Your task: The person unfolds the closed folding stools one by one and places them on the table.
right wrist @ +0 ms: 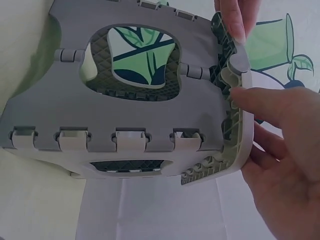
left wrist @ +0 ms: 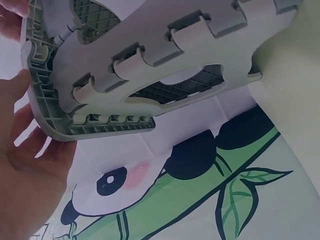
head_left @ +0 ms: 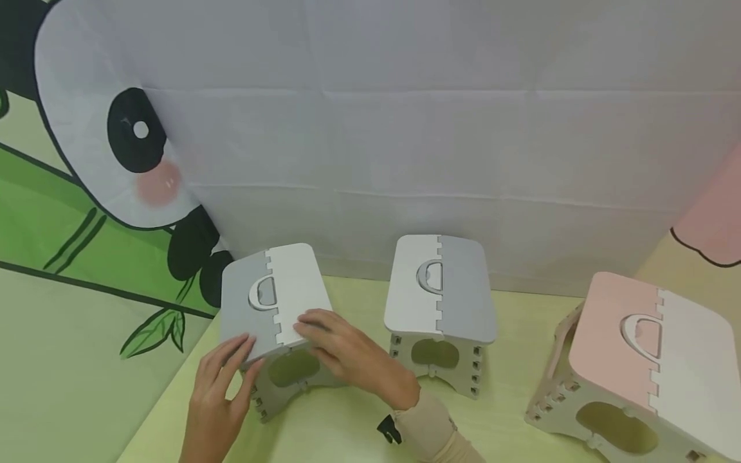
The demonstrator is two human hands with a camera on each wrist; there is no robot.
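A folding step stool (head_left: 303, 276) with a grey and white top and a white carry handle (head_left: 253, 297) stands unfolded at the left of the table. My left hand (head_left: 215, 389) holds its front left corner, fingers on the top and thumb at the front edge. Farther right along that edge, my right hand (head_left: 353, 354) grips with fingertips on the white half and the thumb below. From beneath, the right wrist view shows the right thumb (right wrist: 257, 102) against the ribbed rim and the hinged end panel (right wrist: 125, 112). In the left wrist view the left fingers curl round the top's edge.
A second white and grey folding stool (head_left: 466, 289) stands upright in the middle, near the back cloth (head_left: 370, 148). At the right is a larger-looking pink and white stool (head_left: 613, 328). A small black buckle (head_left: 389, 429) hangs by my right sleeve (head_left: 431, 427).
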